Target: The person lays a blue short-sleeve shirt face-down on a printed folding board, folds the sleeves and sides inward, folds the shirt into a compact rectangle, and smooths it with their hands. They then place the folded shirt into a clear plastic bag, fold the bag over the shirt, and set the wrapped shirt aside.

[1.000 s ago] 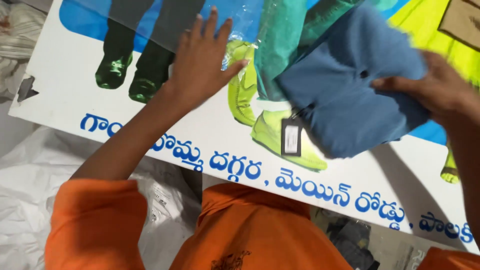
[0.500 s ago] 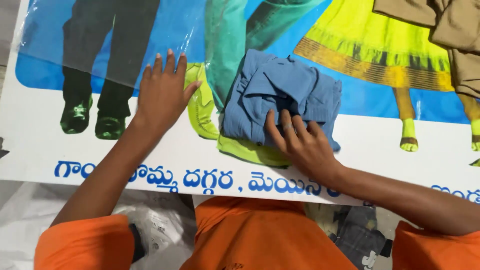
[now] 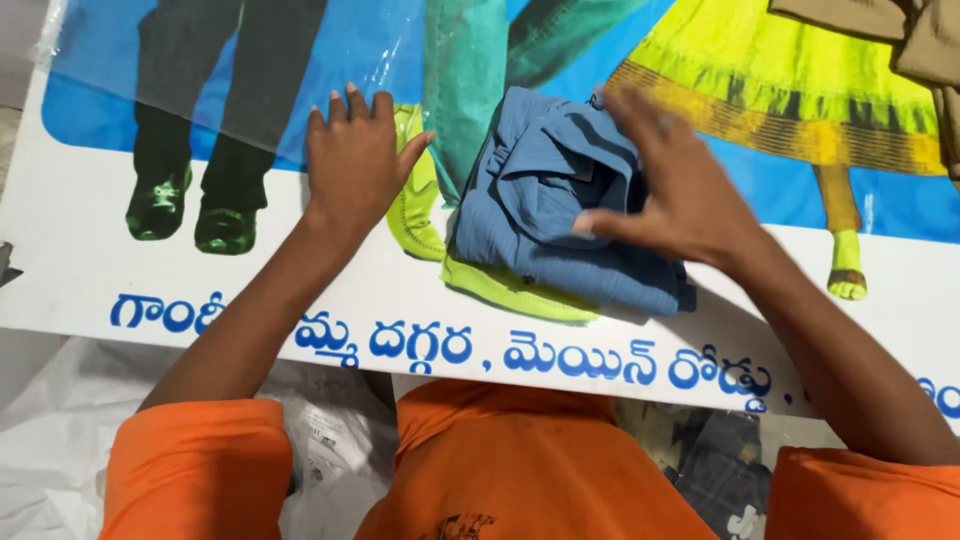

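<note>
The folded blue shirt [image 3: 565,205] lies on a large printed banner [image 3: 90,270], just right of centre. The right hand [image 3: 680,195], at three o'clock from the shirt's middle, rests on its right half with fingers spread, gripping nothing. The left hand [image 3: 355,165], at nine o'clock from the shirt and apart from it, presses flat on the banner, fingers extended and empty.
</note>
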